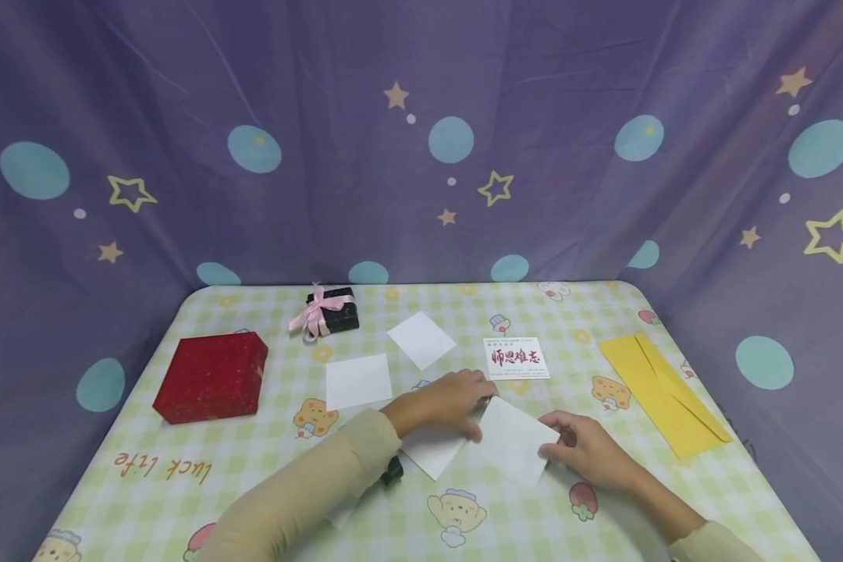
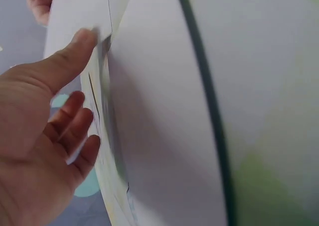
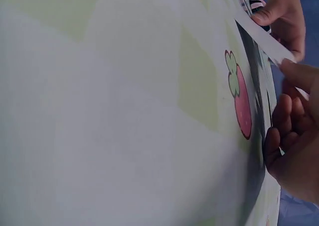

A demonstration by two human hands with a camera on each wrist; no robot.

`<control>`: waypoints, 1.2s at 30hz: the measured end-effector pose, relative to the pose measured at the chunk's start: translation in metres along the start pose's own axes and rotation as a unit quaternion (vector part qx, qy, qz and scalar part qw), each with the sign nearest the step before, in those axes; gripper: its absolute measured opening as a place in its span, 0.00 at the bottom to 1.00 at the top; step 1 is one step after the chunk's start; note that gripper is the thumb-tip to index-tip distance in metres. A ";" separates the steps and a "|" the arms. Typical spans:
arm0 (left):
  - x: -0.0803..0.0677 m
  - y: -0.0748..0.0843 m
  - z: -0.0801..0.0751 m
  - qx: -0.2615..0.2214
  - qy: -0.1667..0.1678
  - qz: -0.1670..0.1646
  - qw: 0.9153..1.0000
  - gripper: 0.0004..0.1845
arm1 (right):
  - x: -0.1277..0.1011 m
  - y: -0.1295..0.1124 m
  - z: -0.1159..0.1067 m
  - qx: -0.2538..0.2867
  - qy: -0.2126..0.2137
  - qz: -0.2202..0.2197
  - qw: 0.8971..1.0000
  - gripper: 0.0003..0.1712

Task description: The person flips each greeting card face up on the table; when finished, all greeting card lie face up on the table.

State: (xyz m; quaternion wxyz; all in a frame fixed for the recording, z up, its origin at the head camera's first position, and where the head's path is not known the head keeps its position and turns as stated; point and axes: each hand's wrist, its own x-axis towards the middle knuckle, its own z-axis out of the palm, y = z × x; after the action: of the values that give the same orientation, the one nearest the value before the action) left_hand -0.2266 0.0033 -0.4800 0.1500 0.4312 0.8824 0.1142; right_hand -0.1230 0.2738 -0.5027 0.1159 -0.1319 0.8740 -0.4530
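A white square card (image 1: 514, 441) is tilted above the table between both hands. My right hand (image 1: 593, 457) pinches its right edge, thumb on the upper face. At the card's upper left corner is my left hand (image 1: 449, 402); in the right wrist view its thumb (image 3: 261, 18) lies on the card's far end. The left wrist view shows the other left fingers (image 2: 75, 129) loosely bent below the card. Under the left hand another white card (image 1: 435, 457) lies on the table, partly covered. Two more white cards (image 1: 358, 381) lie flat beyond the left forearm.
A card with red characters (image 1: 516, 359) lies behind the hands. At the right is a yellow envelope (image 1: 663, 394). A red box (image 1: 211, 378) sits at the left, and a black box with a pink ribbon (image 1: 337, 312) at the back. A checked cloth (image 1: 520, 531) covers the table.
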 end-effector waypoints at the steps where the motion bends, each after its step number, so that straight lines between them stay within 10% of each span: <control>1: 0.000 -0.002 -0.001 -0.002 0.009 0.005 1.000 0.34 | 0.001 0.000 0.000 0.000 0.006 0.002 1.000 0.17; 15: -0.009 -0.010 -0.015 -0.082 0.133 0.035 0.987 0.07 | 0.010 -0.007 -0.011 0.058 0.069 -0.004 0.996 0.16; 25: -0.011 -0.016 -0.013 -0.104 0.096 0.075 0.987 0.27 | 0.012 -0.004 -0.012 0.024 0.108 -0.044 0.993 0.13; 36: -0.006 -0.007 -0.008 -0.118 0.074 0.046 0.989 0.48 | 0.022 0.004 -0.024 0.022 0.046 -0.015 0.999 0.49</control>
State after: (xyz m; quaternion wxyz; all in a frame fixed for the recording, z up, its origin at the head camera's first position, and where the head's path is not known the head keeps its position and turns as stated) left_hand -0.2306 -0.0062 -0.4736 0.1286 0.4413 0.8505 0.2556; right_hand -0.1517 0.2871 -0.4937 0.0718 -0.1220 0.8660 -0.4796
